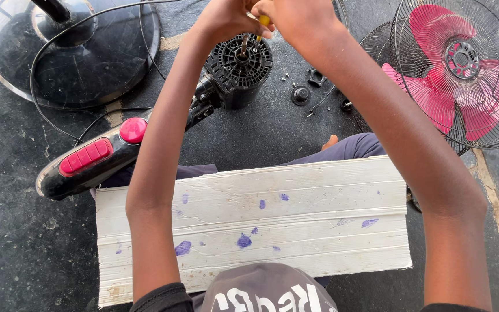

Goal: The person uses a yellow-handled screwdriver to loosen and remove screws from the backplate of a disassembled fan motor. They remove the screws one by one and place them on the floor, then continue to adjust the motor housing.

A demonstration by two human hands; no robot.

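While both arms reach forward over the white board (295, 190) lying across my lap, my hands meet at the top edge of the view, right above the black fan motor (239, 69). My right hand (295, 17) is closed around a screwdriver (249, 36) with a yellow handle, whose metal shaft points down into the ribbed rear face of the motor. My left hand (223, 17) sits just beside it, fingers curled near the shaft (whether it truly grips anything I cannot tell, as the frame cuts it off).

That motor stands on the dark floor (18, 248), joined to the black control housing with pink buttons (90, 159), which lies tilted toward the left edge of the board. Small screws and black knobs (302, 92) are scattered on the floor just right of the motor. Farther right rests the wire fan guard with pink blades (463, 69). At the upper left corner sits the round glossy fan base (70, 52), a black cable (41, 110) looping over it.
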